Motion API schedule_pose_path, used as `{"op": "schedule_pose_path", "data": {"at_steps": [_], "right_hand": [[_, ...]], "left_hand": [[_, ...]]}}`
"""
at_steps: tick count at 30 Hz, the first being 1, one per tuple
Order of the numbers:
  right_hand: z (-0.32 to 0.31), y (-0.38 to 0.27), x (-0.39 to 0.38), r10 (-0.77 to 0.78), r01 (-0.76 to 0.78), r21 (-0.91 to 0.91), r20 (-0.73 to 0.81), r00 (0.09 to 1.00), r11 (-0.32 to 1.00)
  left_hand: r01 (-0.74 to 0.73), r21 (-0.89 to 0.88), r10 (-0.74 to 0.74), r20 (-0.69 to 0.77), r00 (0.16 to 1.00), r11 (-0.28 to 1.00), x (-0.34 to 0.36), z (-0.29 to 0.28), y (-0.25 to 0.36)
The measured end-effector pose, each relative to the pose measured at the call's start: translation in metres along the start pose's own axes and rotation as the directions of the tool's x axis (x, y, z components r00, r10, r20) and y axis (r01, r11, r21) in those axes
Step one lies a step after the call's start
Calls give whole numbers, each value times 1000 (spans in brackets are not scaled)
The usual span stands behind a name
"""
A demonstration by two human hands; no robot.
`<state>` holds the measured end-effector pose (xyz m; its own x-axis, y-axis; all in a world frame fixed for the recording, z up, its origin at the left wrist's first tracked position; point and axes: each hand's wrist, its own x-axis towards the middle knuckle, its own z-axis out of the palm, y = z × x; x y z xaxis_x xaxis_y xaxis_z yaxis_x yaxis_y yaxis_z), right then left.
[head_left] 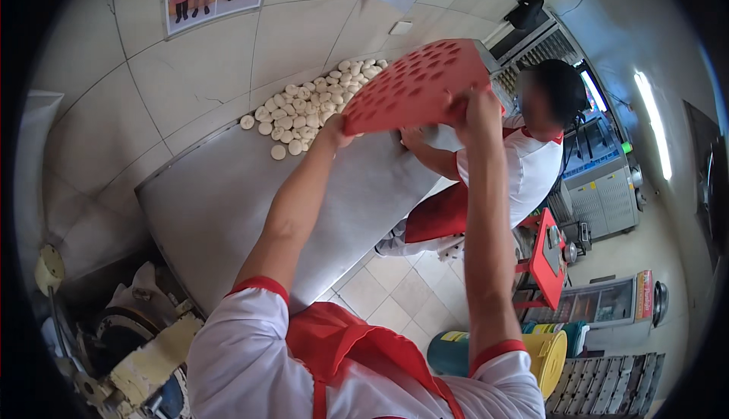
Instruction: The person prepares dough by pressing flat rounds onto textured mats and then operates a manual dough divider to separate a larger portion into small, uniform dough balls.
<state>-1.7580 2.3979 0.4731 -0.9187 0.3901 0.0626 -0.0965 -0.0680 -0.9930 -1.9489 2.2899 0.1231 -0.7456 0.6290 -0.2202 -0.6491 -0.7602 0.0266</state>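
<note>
My left hand point(336, 132) grips the lower left corner of a red board point(414, 81) with rows of round marks or holes. My right hand point(469, 107) grips its right side, and I hold it tilted above the steel table point(250, 206). Many pale round dough pieces point(300, 111) lie along the table's back edge beside the tiled wall, partly hidden by the board. A co-worker point(516, 168) in white and red stands just right of the board, with a hand point(410, 136) low near the tabletop beneath it.
Machinery point(129, 343) stands at the lower left. At right are a red stool point(550, 248), a glass-fronted unit point(577, 305), lidded buckets point(543, 358) and stacked metal pans point(600, 385). A metal appliance point(604, 199) stands behind the co-worker, and tiled floor point(387, 290) shows beside the table.
</note>
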Motion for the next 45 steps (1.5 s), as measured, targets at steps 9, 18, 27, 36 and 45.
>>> {"op": "schedule_pose_path", "data": {"at_steps": [9,18,27,36,45], "right_hand": [[-206,135,-291,317,-393,246,298,900,886],[-309,167,-432,535,-708,173,540,650,685],[-325,209,-551,730,-878,-242,665,160,413],[-185,325,-822,724,-597,-800,449,-523,66],[-34,398,-1083,386,-171,-973,220,-896,157]], "left_hand": [[-49,543,264,-326,908,838,-299,-153,-54],[-113,593,478,-505,719,797,-652,-257,-292],[-268,471,542,-739,400,840,-917,-320,-545],[-996,84,625,-779,-57,14,-1099,-395,-769],[-869,149,679,-568,-466,-472,-1297,-357,-789]]}}
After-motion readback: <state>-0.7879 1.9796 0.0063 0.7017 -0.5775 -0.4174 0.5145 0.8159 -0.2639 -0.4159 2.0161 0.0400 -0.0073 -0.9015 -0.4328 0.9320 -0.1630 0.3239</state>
